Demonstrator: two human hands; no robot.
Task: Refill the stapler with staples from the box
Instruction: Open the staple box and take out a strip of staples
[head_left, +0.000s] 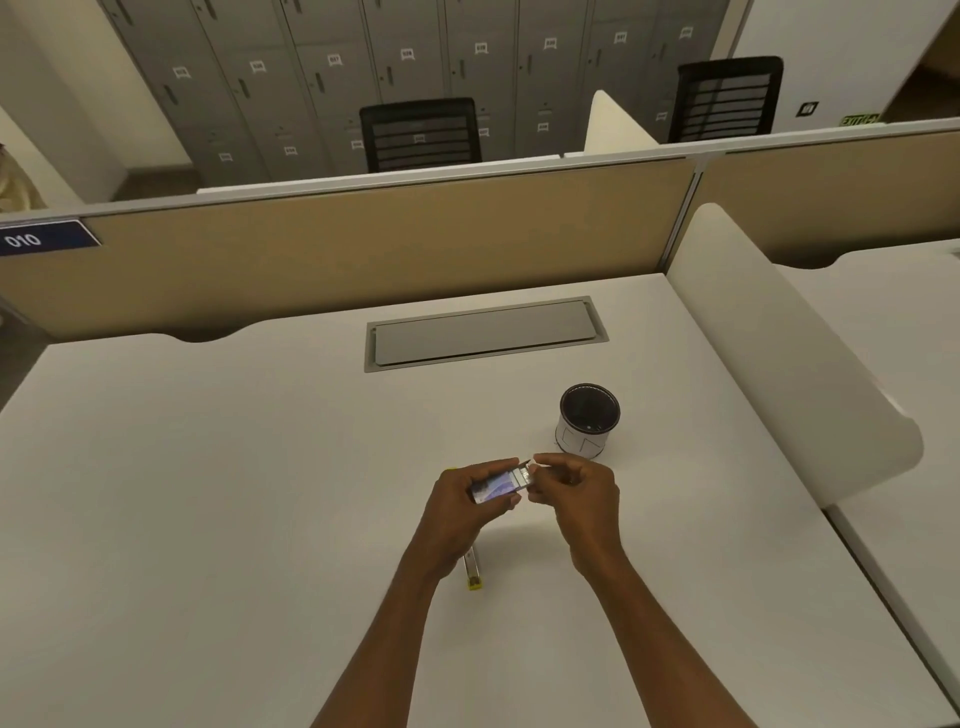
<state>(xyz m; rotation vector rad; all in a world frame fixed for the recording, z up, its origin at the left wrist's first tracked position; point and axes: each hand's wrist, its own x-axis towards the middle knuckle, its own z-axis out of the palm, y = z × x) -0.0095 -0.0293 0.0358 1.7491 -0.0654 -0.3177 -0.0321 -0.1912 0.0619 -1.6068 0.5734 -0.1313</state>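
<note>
On partition (363, 249), label (47, 239) reads "010"; left hand (457, 512) holds box (498, 486).

White desk (234, 493) w/ cup (589, 421) upright & stapler (472, 571) lying flat, partly under left forearm.

Both hands, left (460, 506) and right (576, 493), hold a staple box (498, 486) above the desk (208, 493).

white desk (208, 467) with grey cable hatch (485, 332) | tan partition (363, 244) behind | two black mesh chairs (421, 132) beyond | grey lockers (363, 52) along far wall
</note>
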